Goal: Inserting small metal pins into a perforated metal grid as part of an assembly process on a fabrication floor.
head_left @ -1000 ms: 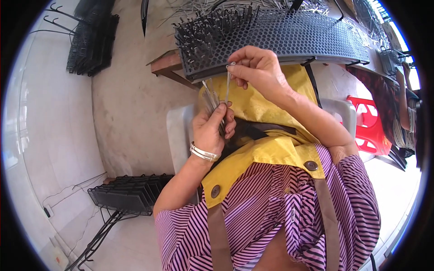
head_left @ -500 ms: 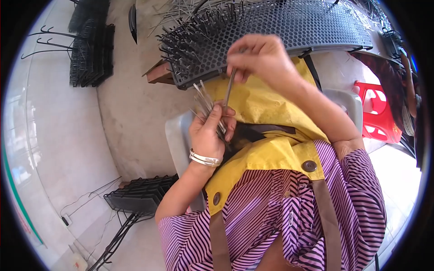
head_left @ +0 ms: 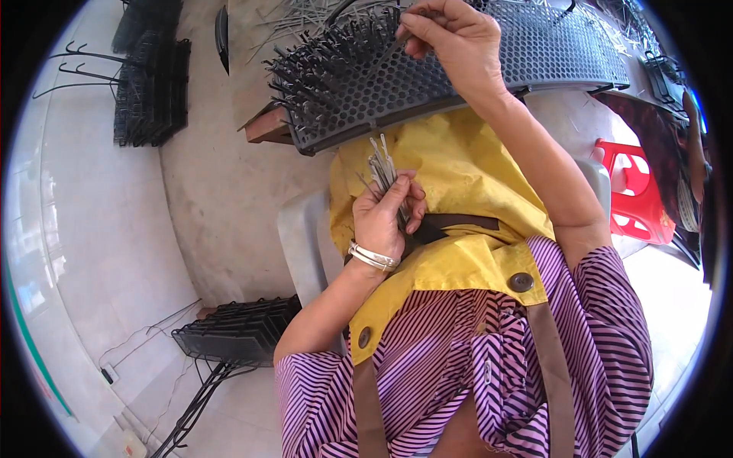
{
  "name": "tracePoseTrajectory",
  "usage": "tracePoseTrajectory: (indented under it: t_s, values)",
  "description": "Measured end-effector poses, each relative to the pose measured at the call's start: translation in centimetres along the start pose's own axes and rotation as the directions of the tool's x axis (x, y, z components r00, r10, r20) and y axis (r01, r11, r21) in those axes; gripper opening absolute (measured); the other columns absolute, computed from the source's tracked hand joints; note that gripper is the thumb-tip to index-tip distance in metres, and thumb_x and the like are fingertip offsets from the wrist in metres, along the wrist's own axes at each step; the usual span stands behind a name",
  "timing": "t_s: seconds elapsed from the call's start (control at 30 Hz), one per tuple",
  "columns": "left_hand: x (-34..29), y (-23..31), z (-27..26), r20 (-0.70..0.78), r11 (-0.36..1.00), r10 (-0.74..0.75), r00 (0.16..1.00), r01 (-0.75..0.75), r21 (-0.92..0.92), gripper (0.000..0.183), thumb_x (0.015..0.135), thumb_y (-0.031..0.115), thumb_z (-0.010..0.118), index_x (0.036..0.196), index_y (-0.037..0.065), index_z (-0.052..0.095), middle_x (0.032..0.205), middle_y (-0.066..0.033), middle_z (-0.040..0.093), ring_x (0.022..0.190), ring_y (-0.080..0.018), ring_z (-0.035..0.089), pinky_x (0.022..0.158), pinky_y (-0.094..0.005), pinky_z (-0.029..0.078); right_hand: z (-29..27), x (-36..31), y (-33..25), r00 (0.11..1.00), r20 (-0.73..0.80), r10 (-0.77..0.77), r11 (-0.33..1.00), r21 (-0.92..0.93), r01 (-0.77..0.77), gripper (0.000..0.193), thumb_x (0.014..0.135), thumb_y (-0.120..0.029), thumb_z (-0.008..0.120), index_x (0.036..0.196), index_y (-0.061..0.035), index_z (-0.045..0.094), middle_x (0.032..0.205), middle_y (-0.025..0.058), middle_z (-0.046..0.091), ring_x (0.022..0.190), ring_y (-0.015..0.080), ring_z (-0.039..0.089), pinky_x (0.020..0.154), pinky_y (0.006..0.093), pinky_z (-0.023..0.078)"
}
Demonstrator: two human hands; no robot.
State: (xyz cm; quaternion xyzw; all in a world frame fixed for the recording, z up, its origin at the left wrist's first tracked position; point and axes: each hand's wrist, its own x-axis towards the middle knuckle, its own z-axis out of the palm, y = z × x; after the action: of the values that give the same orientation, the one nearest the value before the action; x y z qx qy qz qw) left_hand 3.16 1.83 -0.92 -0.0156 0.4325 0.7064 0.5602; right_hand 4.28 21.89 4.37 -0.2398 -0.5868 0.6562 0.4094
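Observation:
My left hand is closed round a bundle of thin grey metal rods, held over the lap of my yellow apron. The rods' upper ends stick out past the thumb, and their lower ends are hidden. My right hand is raised over a black perforated tray. It pinches one slim dark rod, which slants down to the left toward the tray's holes. Many dark rods stand crowded in the tray's left part.
Loose pale strips lie behind the tray. A brown block sits under its left corner. Black wire racks stand at the far left, and another dark rack is nearer. A red plastic stool is on the right.
My right hand has moved up and away from the left hand, carrying one rod over the tray. My left hand, still with the bundle, has shifted slightly right and down.

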Motion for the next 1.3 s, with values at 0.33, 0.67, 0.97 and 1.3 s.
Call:
tracePoseTrajectory:
  t_s: [0.33, 0.67, 0.97, 1.3]
  values:
    - [0.1, 0.0, 0.0, 0.019, 0.999, -0.042, 0.999, 0.042, -0.012, 0.014, 0.084, 0.012, 0.049, 0.092, 0.0, 0.052, 0.068, -0.0076, 0.052, 0.051, -0.0132, 0.048, 0.037, -0.021, 0.032, 0.6, 1.0, 1.2, 0.985, 0.067, -0.159, 0.974, -0.151, 0.168, 0.001, 0.077, 0.0, 0.057, 0.078, 0.0005, 0.056, 0.061, 0.0026, 0.057, 0.049, 0.0056, 0.051, 0.044, 0.018, 0.04]
    - [0.1, 0.2, 0.0, 0.013, 0.998, -0.066, 0.998, 0.066, 0.005, 0.014, 0.083, 0.011, 0.049, 0.092, 0.0, 0.05, 0.068, -0.0074, 0.052, 0.052, -0.0135, 0.048, 0.038, -0.0213, 0.032, -0.1, 0.8, 0.3, 0.952, 0.201, -0.232, 0.917, -0.282, 0.283, 0.003, 0.077, -0.002, 0.058, 0.079, 0.0001, 0.056, 0.059, 0.0036, 0.055, 0.05, 0.0072, 0.051, 0.044, 0.0206, 0.04]
    - [0.3, -0.1, -0.5, 0.033, 0.997, -0.072, 0.997, 0.072, 0.016, 0.013, 0.083, 0.011, 0.049, 0.092, 0.001, 0.051, 0.068, -0.0069, 0.053, 0.053, -0.0132, 0.049, 0.038, -0.0212, 0.033, 3.0, 2.1, -1.0, 0.568, 0.701, -0.432, 0.542, -0.302, 0.784, 0.01, 0.066, 0.001, 0.054, 0.064, 0.0018, 0.044, 0.058, 0.0205, 0.051, 0.06, 0.0379, 0.053, 0.049, 0.0397, 0.041]
    - [0.3, 0.2, -0.4, 0.023, 0.995, -0.096, 0.995, 0.095, 0.034, 0.014, 0.083, 0.011, 0.049, 0.092, 0.001, 0.05, 0.069, -0.0077, 0.053, 0.053, -0.0135, 0.049, 0.038, -0.0214, 0.033, 3.0, 2.8, -1.1, 0.714, 0.637, -0.291, 0.783, -0.271, 0.56, 0.007, 0.062, 0.001, 0.056, 0.067, 0.0024, 0.051, 0.058, 0.0189, 0.051, 0.056, 0.0353, 0.052, 0.049, 0.0351, 0.04]
